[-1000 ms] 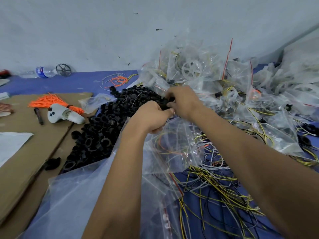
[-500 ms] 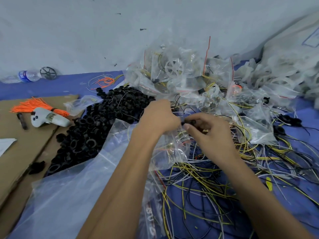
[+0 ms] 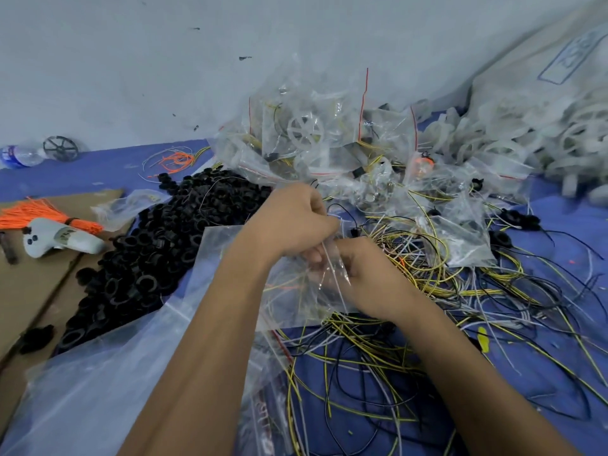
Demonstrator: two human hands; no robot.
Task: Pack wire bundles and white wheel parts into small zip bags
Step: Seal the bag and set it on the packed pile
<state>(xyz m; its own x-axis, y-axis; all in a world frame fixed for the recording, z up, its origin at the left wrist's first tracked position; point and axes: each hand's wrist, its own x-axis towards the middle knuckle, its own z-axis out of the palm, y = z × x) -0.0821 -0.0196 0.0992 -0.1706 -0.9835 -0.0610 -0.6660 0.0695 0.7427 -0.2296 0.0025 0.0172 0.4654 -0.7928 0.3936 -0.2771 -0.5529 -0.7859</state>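
Your left hand [image 3: 296, 222] and right hand [image 3: 365, 274] both pinch the mouth of a small zip bag [image 3: 296, 291], held above the loose wires [image 3: 378, 357]; the bag apparently contains wire already.

This looks like a small assembly or packing workshop, with the work done on a blue mat [image 3: 98, 172] against a plain grey wall [image 3: 164, 60]. Bulk stock lies in loose heaps: black plastic rings [image 3: 158, 258] at the left, tangled yellow, black and white wires [image 3: 427, 291] at the right, filled zip bags [image 3: 329, 143] at the far side and white wheel parts [image 3: 543, 136] far right. Flattened cardboard [image 3: 33, 291] covers the near left.
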